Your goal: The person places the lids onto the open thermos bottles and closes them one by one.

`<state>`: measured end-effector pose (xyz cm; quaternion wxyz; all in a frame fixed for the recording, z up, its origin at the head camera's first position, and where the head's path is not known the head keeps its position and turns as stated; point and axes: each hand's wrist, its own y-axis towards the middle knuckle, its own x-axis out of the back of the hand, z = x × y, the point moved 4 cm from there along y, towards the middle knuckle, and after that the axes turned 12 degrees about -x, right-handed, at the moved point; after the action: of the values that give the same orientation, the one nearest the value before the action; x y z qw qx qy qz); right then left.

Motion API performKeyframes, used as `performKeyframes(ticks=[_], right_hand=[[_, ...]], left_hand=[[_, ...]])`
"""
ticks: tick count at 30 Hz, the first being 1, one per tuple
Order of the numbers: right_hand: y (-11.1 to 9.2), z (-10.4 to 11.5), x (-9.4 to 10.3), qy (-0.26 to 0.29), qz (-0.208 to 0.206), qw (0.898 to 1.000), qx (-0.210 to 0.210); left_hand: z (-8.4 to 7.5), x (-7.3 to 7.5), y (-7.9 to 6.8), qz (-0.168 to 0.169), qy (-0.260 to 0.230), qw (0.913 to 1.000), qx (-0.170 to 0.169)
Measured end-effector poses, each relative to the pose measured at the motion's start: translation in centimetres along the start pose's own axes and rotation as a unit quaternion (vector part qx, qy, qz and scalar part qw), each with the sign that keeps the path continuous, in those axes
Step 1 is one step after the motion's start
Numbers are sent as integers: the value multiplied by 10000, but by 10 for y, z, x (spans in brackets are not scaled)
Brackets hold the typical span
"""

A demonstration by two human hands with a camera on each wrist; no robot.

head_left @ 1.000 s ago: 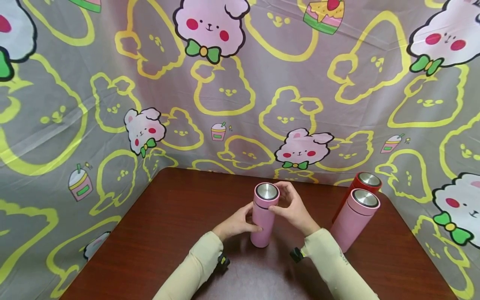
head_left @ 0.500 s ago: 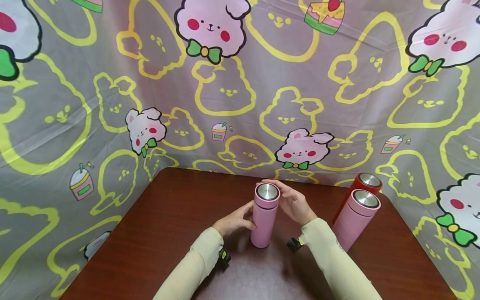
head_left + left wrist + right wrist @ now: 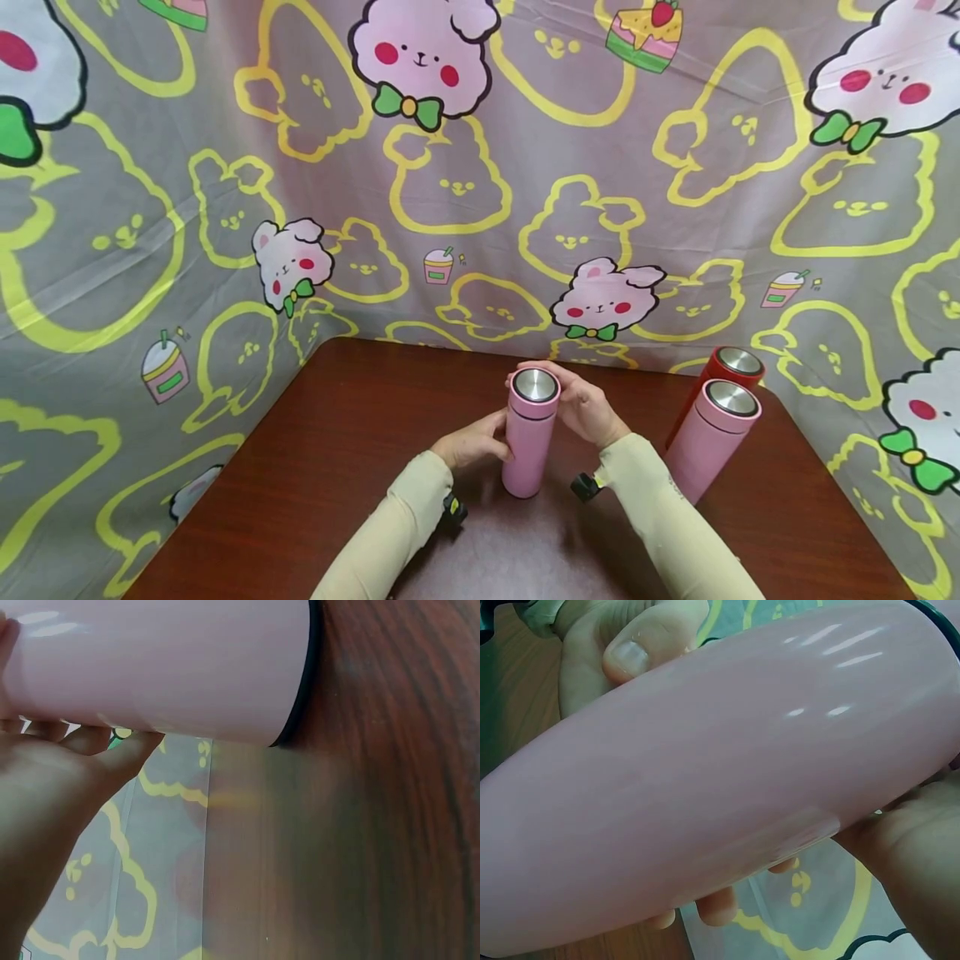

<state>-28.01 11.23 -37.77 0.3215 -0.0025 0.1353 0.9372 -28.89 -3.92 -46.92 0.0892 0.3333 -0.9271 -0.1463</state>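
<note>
A pink thermos flask [image 3: 527, 450] stands upright on the table, its pink cap [image 3: 546, 408] topped with a silver disc. My left hand [image 3: 472, 442] grips the flask's body from the left. In the right wrist view the thumb of the left hand [image 3: 649, 645] lies along one side, with its fingertips showing on the other. My right hand [image 3: 588, 408] reaches behind the cap with fingers curled round it, fingertips just showing at its left edge. The left wrist view has the lower body of the flask [image 3: 172, 667] close up, above the left hand [image 3: 52, 780].
To the right stands a second pink thermos flask [image 3: 701, 458], partly covering a red thermos flask [image 3: 716, 367] behind it. Patterned cloth [image 3: 450, 250] hangs round the back and sides of the dark wooden table [image 3: 360, 417]. A small black camera sits at each wrist.
The right thumb has left the cap's front, and the right fingers have shifted farther round behind the cap to its left side. The left thumb has drawn back slightly; the flask stays in place.
</note>
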Motion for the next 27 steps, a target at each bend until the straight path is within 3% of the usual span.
performKeyframes(ticks=[20,27], right_hand=[[-6,-2,1,-484,-342,9977,341],[-9,-1,3,-564,-613,9964,180]], left_hand=[[-4,-2,-4,-132,62,9998,-149],[-7,-4,-4,-378,228,9988,-209]])
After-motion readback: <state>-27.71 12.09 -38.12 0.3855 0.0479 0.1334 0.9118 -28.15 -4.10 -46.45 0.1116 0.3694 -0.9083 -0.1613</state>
